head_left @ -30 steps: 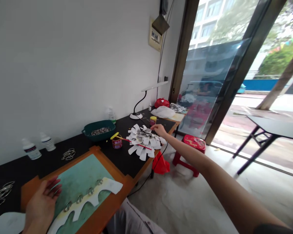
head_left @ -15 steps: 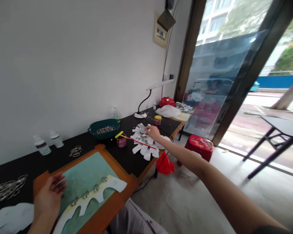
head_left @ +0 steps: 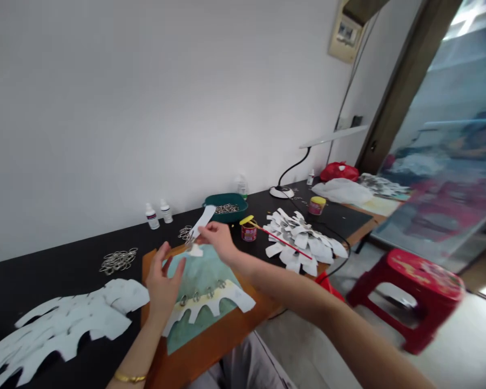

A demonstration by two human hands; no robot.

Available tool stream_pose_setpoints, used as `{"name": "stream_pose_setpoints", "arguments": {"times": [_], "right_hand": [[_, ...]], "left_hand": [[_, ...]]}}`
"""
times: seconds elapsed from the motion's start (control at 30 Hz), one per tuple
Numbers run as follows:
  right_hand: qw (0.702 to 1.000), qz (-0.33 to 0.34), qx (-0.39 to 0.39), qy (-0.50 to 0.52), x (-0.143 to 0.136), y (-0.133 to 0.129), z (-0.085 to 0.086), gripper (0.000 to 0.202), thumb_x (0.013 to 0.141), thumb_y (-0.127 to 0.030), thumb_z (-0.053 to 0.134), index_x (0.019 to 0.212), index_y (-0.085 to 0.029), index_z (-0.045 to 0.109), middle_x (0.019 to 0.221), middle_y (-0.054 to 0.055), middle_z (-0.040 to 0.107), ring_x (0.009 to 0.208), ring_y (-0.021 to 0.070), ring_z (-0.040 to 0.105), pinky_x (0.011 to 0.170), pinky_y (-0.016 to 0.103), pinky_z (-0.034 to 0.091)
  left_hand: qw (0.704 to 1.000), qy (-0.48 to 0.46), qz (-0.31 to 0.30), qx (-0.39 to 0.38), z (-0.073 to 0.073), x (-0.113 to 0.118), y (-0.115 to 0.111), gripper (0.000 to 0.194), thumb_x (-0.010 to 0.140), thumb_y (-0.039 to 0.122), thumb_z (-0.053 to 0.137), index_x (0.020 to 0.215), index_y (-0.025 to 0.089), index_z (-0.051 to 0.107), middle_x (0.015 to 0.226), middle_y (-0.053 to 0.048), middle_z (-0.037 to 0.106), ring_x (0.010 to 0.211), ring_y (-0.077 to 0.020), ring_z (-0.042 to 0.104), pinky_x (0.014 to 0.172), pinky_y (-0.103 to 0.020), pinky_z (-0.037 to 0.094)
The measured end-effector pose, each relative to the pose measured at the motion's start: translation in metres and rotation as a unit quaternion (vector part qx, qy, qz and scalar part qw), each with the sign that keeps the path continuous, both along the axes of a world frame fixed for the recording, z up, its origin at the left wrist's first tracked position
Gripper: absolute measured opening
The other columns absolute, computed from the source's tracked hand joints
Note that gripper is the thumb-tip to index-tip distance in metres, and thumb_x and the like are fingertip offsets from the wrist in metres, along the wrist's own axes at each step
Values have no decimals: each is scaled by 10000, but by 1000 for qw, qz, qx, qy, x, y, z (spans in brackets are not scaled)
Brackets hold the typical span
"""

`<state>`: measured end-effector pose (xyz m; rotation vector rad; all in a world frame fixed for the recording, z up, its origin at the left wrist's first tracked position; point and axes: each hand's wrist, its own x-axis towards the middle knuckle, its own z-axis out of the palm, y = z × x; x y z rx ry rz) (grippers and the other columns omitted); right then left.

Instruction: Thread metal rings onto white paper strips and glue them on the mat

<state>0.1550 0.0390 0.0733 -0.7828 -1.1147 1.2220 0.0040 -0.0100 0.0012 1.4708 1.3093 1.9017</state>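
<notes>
A right hand (head_left: 217, 237) pinches a white cut-out strip (head_left: 204, 218) between thumb and fingers above the far edge of a work board (head_left: 210, 346), while the left hand (head_left: 162, 281), a gold-coloured bracelet (head_left: 129, 377) at its wrist, is spread just beside it, thumb parted from fingers and nothing visible in its grasp.

Beyond the hands, a dark green plastic basin (head_left: 214, 216) holds a bed of small metal rings. Near it, a purplish-red tin (head_left: 249, 233) carries a tilted yellow lid (head_left: 247, 220) at its mouth; its contents cannot be made out. A second tin (head_left: 315, 208) wears its yellow lid flat on top. Two white squeeze bottles (head_left: 152, 218) stand against the wall, near a clear bottle (head_left: 242, 187) partly hidden by the basin.

On the board's pale green, stained surface lies a scalloped strip (head_left: 243, 299), matte white with a yellowish band, four shiny rings along its upper edge. Loose rings (head_left: 119, 260) lie tangled on the black tabletop (head_left: 44, 265) behind overlapping scalloped pieces (head_left: 85, 316). A slim red stick (head_left: 287, 241) crosses a ragged heap of white cut-outs (head_left: 316, 249).
</notes>
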Motion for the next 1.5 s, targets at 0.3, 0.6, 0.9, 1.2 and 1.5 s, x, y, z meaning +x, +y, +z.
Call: {"name": "stream_pose_setpoints", "arguments": {"times": [0.3, 0.6, 0.9, 1.2, 1.5], "right_hand": [[945, -11, 227, -236, -49, -7, -22, 233, 894, -365, 573, 974, -201, 718, 1011, 71, 708, 1011, 207, 607, 907, 322, 451], [931, 36, 185, -311, -39, 14, -44, 163, 848, -309, 619, 764, -189, 692, 782, 20, 711, 765, 174, 641, 729, 255, 448], [945, 107, 186, -248, -32, 8, -52, 237, 882, -387, 562, 812, -190, 672, 778, 1, 675, 750, 151, 615, 699, 231, 429], [955, 185, 104, -208, -27, 5, -54, 281, 796, -423, 638, 704, -159, 657, 654, -14, 606, 632, 125, 550, 603, 219, 396], [972, 125, 70, -186, -32, 5, -57, 208, 668, -261, 653, 542, -179, 510, 509, -71, 450, 524, 84, 419, 530, 200, 320]], "left_hand": [[956, -276, -67, -73, 3, -18, 11, 413, 640, 481, 801, 873, 164, 676, 857, -36, 693, 840, -190, 668, 858, -348, 535], [940, -296, -114, -128, 5, -7, 7, 431, 576, 428, 852, 849, 148, 671, 919, -54, 689, 837, -168, 656, 803, -311, 547], [946, -277, -81, -146, 4, -9, 8, 369, 611, 436, 802, 827, 158, 691, 793, -30, 703, 743, -163, 641, 705, -275, 494], [936, -294, -120, -150, 3, -9, 7, 336, 603, 372, 827, 833, 165, 695, 787, -22, 714, 767, -165, 653, 752, -274, 492], [922, -313, -133, -185, 5, -5, 5, 394, 559, 396, 860, 810, 142, 693, 722, -15, 694, 657, -141, 620, 647, -252, 477]]}}
